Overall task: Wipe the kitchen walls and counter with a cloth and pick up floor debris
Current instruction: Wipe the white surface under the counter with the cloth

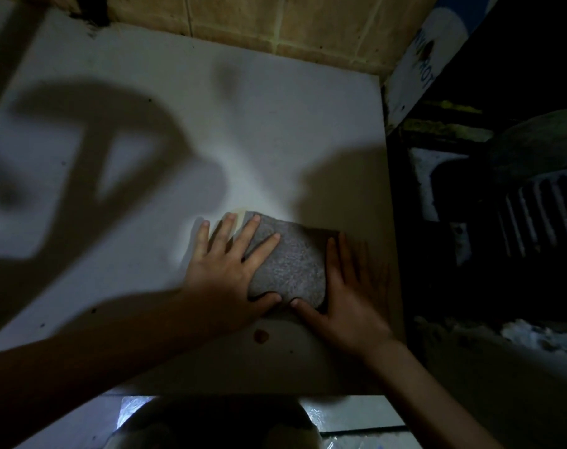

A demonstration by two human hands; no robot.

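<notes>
Dim light, heavy shadows across the white desk (185, 131). Grey cloth (292, 264) lies flat on the desk toward its right edge, folded into a rough pad. Left hand (233, 270) rests on the cloth's left side, fingers straight and spread, thumb along the near edge; it presses, does not grip. Right hand (350, 296) lies flat against the cloth's right side, fingers straight, thumb touching the near corner; nothing is held in it.

A reddish-brown spot (260, 335) sits on the desk just nearer than the cloth, not yet wiped. Small dark specks are scattered over the surface. Tiled wall (292, 24) runs along the far edge.

Risks, as judged:
- Cloth is near the right edge; a rightward stroke could push it off into the dark gap beside the desk.
- Flat palms give pressure but little hold, so the cloth may slip or unfold.
- Poor light may hide missed specks.
</notes>
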